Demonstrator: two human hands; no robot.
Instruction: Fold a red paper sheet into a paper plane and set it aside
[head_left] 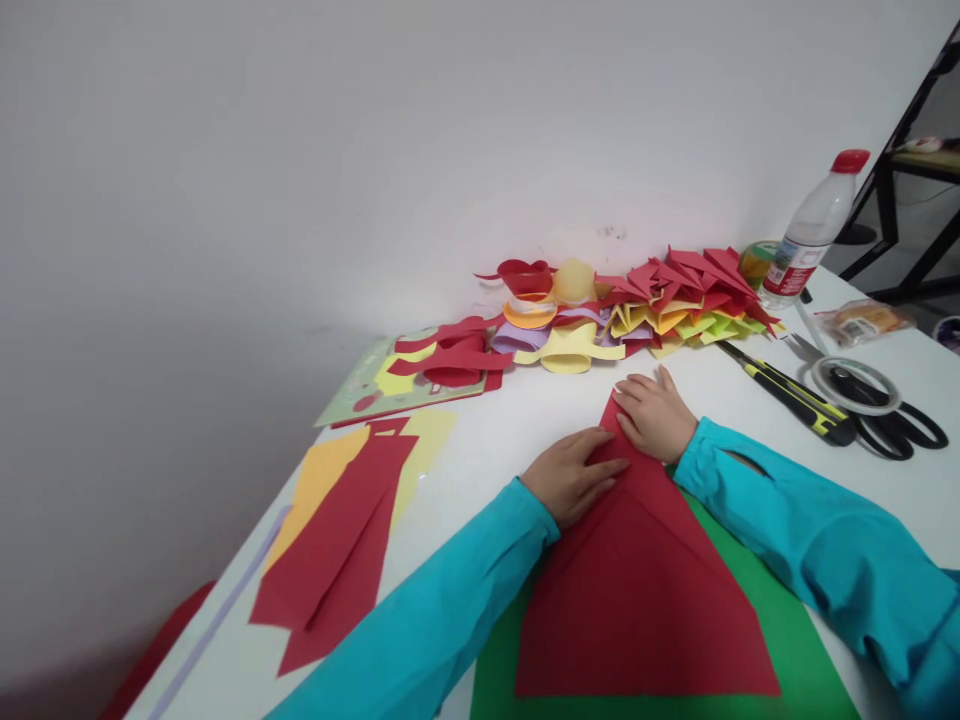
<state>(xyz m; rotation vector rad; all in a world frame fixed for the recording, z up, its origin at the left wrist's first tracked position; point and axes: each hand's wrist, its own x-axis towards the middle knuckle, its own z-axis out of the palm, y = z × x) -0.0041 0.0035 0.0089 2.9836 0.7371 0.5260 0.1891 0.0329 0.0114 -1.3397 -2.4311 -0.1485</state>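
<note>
A large sheet of red paper [649, 610], folded to a narrow point at its far end, lies over a green sheet [806, 665] on the white table. My left hand [576, 475] rests on the left slanting edge with its fingers stretched across the paper. Nearer the tip, my right hand [654, 415] lies on the upper right edge, fingers extended and pressing down. Crease lines run down from the tip on both sides. Both sleeves are turquoise.
Cut red paper pieces [345, 540] lie at left. Along the wall sit curled paper shapes [568, 345] and folded paper fans [694, 285]. At right are a utility knife [795, 395], scissors [892, 425], a tape roll [855, 385] and a bottle [814, 235].
</note>
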